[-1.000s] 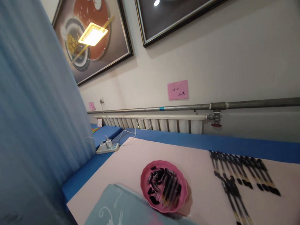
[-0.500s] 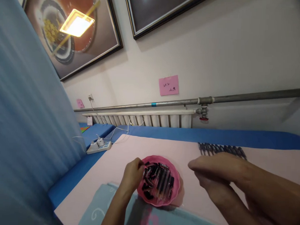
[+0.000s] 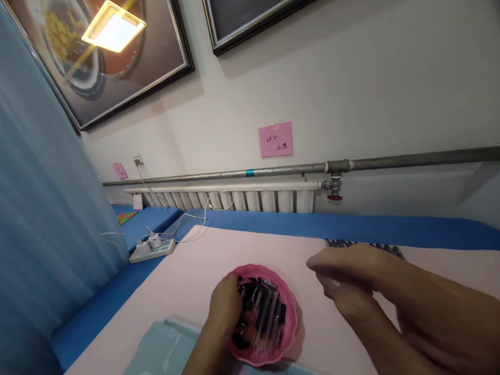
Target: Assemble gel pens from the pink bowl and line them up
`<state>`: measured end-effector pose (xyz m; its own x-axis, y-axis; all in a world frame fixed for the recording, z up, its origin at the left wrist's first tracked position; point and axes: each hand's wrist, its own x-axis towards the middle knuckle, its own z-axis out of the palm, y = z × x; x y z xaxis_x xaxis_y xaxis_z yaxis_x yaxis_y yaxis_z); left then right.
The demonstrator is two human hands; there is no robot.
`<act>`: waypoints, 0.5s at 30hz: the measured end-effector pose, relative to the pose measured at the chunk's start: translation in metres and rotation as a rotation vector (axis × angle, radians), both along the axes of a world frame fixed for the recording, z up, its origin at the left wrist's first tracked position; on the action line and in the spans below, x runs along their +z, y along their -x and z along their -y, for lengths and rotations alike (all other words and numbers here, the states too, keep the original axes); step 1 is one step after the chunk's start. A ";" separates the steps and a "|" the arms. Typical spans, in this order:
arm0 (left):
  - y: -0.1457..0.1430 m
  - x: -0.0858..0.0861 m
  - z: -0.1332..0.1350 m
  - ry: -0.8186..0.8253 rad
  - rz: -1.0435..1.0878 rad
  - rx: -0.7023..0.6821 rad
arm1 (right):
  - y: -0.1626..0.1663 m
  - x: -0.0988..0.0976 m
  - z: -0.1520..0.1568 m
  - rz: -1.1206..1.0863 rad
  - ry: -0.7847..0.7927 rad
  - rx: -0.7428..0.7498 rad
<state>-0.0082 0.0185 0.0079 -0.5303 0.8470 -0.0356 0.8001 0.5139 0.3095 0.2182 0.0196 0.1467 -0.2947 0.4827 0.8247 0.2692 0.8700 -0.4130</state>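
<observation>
A pink bowl (image 3: 289, 344) with a wavy rim holds several slim clear tubes (image 3: 265, 315) and small black pieces that look like pen parts. My left hand (image 3: 226, 305) bends over the bowl's left rim, fingers curled and closed inside among the parts; its fingertips are hidden. To the right, close to the camera, my right hand (image 3: 394, 304) is closed in a pinch, thumb and finger pressed together. Anything between them cannot be made out. Behind it, a row of dark slender items (image 3: 332, 243) lies at the back of the table, mostly covered by the hand.
Pale pink sheeting (image 3: 179, 284) covers the blue surface (image 3: 381, 229). A light blue patterned cloth (image 3: 160, 346) lies in front of the bowl. At left are a power strip (image 3: 158, 251) with white cables and a blue curtain (image 3: 37, 211). A radiator (image 3: 249, 198) and pipe run along the wall.
My left hand has gone from the rim deeper into the bowl over the parts. The right hand sits slightly further left and now covers more of the dark row. The view has shifted a little.
</observation>
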 end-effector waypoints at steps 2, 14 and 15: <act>0.001 0.000 -0.006 0.002 -0.013 -0.037 | 0.002 0.001 -0.004 0.020 -0.010 0.017; 0.000 -0.010 -0.025 0.025 -0.035 -0.074 | 0.013 -0.008 -0.017 0.036 -0.020 0.085; 0.001 -0.009 -0.023 0.012 -0.026 -0.077 | 0.015 -0.009 -0.018 0.043 -0.027 0.083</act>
